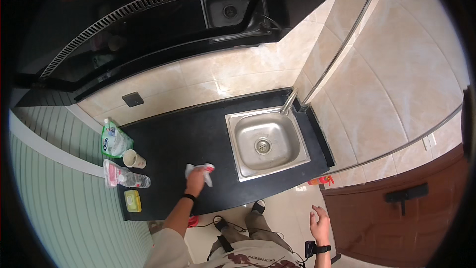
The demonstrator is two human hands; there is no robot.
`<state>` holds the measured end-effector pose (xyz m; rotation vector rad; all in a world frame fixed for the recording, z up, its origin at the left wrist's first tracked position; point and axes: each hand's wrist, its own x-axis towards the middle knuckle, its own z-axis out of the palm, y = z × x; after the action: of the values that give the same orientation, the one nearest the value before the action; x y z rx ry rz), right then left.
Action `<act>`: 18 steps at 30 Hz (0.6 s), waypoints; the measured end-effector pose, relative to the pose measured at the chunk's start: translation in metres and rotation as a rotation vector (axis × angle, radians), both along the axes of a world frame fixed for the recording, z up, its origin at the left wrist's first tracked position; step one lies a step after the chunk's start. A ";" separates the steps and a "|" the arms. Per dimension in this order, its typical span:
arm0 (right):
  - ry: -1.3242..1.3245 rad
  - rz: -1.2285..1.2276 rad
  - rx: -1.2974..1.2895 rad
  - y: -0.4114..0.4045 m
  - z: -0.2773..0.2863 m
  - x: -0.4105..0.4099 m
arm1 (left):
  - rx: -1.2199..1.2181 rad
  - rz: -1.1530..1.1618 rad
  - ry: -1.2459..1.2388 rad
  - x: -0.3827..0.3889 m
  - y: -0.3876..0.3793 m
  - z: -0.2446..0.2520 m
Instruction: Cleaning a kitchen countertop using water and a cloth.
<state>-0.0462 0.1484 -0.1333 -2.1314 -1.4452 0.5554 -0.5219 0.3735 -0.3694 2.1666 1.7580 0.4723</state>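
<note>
My left hand [195, 179] is closed on a white cloth with red marks [208, 170], pressed to the black countertop [167, 137] left of the sink. Over the floor at the lower right, my right hand [319, 223] holds nothing, its fingers apart. The stainless steel sink [238, 163] has a drain at its middle and a faucet [289, 101] at its back right corner.
Along the counter's left end stand a green and white refill pouch [116, 140], a paper cup [134, 159], a clear plastic bottle [137, 180], a pink and white package [111, 173] and a yellow-green box [132, 201]. A black range hood [156, 26] hangs above. A red fire extinguisher [320, 181] is beyond the counter's right end.
</note>
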 end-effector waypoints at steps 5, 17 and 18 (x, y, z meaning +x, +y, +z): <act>-0.009 0.053 0.007 0.028 -0.001 -0.003 | -0.104 -0.423 0.013 0.084 -0.038 0.019; -0.058 0.080 0.012 0.048 0.009 -0.017 | -0.198 0.331 0.020 -0.094 0.047 0.016; -0.067 0.068 0.012 0.046 0.010 -0.016 | -0.156 0.365 0.007 -0.108 0.048 0.013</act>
<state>-0.0619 0.1946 -0.1231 -2.1167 -1.5594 0.5031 -0.6295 0.4213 -0.3566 1.7493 2.1270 0.3946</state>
